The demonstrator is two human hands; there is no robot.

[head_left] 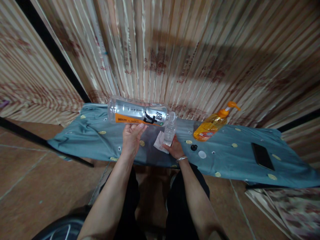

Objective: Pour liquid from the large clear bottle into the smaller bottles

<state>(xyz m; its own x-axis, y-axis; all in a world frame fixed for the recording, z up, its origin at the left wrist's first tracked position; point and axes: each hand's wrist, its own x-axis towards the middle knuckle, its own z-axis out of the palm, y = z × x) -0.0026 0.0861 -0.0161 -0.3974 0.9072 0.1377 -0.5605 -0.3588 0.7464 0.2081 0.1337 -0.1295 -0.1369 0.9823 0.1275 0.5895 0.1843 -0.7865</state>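
My left hand (pixel 133 136) is wrapped round a large clear plastic bottle (pixel 132 115) with a silver and orange label. The bottle lies almost level in the air, its neck pointing right. That neck meets the mouth of a small clear bottle (pixel 170 128), which stands nearly upright and has clear liquid low in it. My right hand (pixel 176 149) closes on the small bottle near its base. A white folded tissue (pixel 160 143) is beside the small bottle, at my right fingertips; I cannot tell whether the hand grips it too.
An orange pump bottle (pixel 211 126) stands to the right on the cloth-covered table (pixel 235 160). A small black cap (pixel 193 147) and a white round lid (pixel 202 154) lie near my right hand. Farther right is a black phone (pixel 262 156). A pleated curtain (pixel 160 60) hangs behind.
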